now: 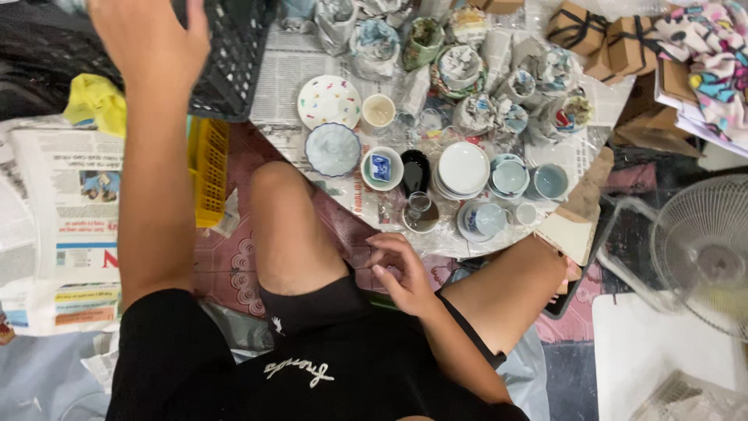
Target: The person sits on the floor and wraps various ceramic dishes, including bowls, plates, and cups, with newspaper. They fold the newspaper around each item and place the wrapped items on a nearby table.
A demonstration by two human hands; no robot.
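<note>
Our left hand [152, 35] reaches up and out at arm's length, palm laid against the rim of a black plastic crate [234, 54]; whether the fingers grip it we cannot tell, since they are hidden past the edge. The crate sits at the top of the view, above a yellow plastic basket [209, 168] and beside a yellow cloth [97, 101].

Our right hand [401, 273] rests between our bare knees, fingers loosely curled, holding nothing.

Laid out on newspaper [288, 74] under clear plastic on the floor ahead of us:
- a white plate with coloured flecks [329, 101];
- a scalloped blue-rimmed dish [333, 148] just below it;
- a cream cup [379, 111];
- a small bowl with a blue square inside [382, 168];
- a black bowl [414, 171];
- a stack of white plates [463, 169];
- pale blue cups [510, 178] to the right;
- paper-wrapped pieces [460, 66] crowded behind.

Further off: brown gift boxes tied with dark ribbon [596, 31] at top right, a white fan [701, 249] at right, more newspaper sheets [74, 210] at left.
</note>
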